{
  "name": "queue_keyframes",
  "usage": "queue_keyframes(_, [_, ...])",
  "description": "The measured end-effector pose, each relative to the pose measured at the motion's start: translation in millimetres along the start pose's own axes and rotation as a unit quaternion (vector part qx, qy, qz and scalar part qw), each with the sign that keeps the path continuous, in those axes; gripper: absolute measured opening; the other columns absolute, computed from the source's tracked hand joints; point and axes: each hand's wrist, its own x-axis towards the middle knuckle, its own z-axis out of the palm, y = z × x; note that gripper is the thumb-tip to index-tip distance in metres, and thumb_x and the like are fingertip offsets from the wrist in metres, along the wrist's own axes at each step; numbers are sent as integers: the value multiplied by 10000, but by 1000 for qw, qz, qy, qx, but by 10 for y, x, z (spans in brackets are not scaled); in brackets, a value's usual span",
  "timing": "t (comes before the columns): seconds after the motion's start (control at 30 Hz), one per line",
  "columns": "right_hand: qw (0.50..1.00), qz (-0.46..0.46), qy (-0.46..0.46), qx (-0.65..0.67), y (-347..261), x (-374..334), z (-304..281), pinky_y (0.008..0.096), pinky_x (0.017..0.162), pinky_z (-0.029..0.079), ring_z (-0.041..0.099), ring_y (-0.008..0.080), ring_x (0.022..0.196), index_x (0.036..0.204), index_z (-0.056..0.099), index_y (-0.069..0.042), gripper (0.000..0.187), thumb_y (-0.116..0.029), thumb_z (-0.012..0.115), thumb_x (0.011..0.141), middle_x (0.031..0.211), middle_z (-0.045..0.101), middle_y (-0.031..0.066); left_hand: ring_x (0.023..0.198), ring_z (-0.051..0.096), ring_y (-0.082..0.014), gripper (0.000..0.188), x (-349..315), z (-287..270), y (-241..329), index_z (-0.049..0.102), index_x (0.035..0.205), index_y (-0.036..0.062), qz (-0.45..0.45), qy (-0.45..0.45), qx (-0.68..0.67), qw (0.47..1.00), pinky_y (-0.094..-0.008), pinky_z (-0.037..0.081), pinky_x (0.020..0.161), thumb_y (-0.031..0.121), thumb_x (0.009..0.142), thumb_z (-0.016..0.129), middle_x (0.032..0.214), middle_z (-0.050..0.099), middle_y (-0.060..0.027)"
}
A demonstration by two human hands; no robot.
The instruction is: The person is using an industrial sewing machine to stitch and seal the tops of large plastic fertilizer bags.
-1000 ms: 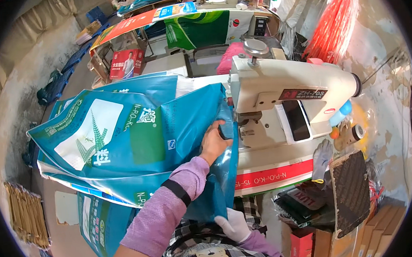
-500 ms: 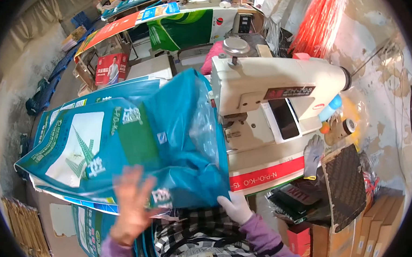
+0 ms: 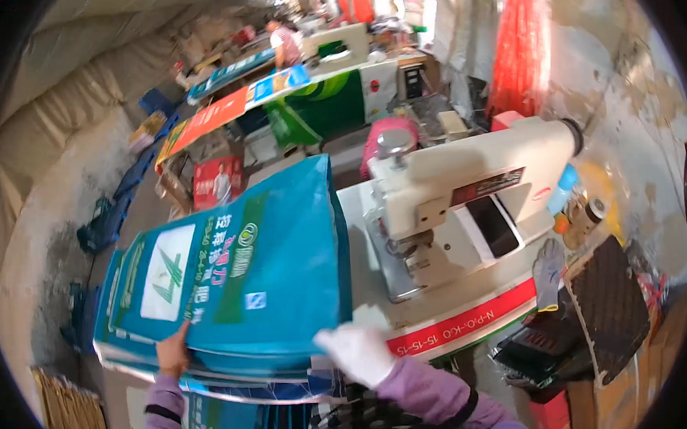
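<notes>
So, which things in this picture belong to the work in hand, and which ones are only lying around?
In the work:
blue bags, with the left hand on them, gloved right hand at their corner
sewing machine beside them, probably

Lying about, it seems:
phone on the machine
grey glove

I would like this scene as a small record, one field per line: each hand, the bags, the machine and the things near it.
Left hand: bare, at near edge of teal bags
Right hand: white-gloved, blurred, at their near right corner
Bags: stacked
Machine: pale sewing machine, right of bags
Nearby: dark-screened phone, grey glove
</notes>
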Motion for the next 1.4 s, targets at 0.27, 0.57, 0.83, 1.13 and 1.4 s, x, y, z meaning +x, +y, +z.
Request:
queue_keyframes(0.27, [979,135,72,136,465,496,356,443,934,482,644,384,1041,1417,445,-70,723,-355,735,819,1136,648,224,1214,537,-397,531,-665,-853,-844,544,1342,71,-60,45,-87,993,-462,428,1024,28,826,660,1302,588,-190])
queue_keyframes(0.57, [977,144,58,145,52,58,872,333,541,484,622,208,566,797,642,-9,158,-137,704,865,667,643,148,1481,253,-302,614,1041,86,988,302,1548,172,2,-83,-354,931,-465,201,1187,476,1026,406,1599,298,-105])
queue_keyframes(0.83, [988,96,120,30,263,252,355,418,643,518,645,334,650,812,646,-33,172,-177,740,805,718,636,145,1495,98,-455,847,1588,-154,1585,258,1568,215,-86,-299,-259,914,-663,130,1150,700,905,465,1650,143,-113])
queue_keyframes(1.13, [975,210,-36,66,969,-714,522,373,556,485,641,300,621,824,656,-39,129,-145,630,892,745,654,128,1461,140,-503,805,1358,173,2533,343,1536,253,-85,5,-144,986,-820,103,1027,667,870,522,1624,216,-137])
queue_keyframes(1.4, [970,7,-230,-75,619,-31,832,487,1086,395,431,421,1318,1416,507,-194,608,-399,676,869,1490,393,207,1368,383,-389,619,437,-371,2283,482,1404,175,-54,79,-214,972,-606,304,1060,371,853,685,1466,429,-180])
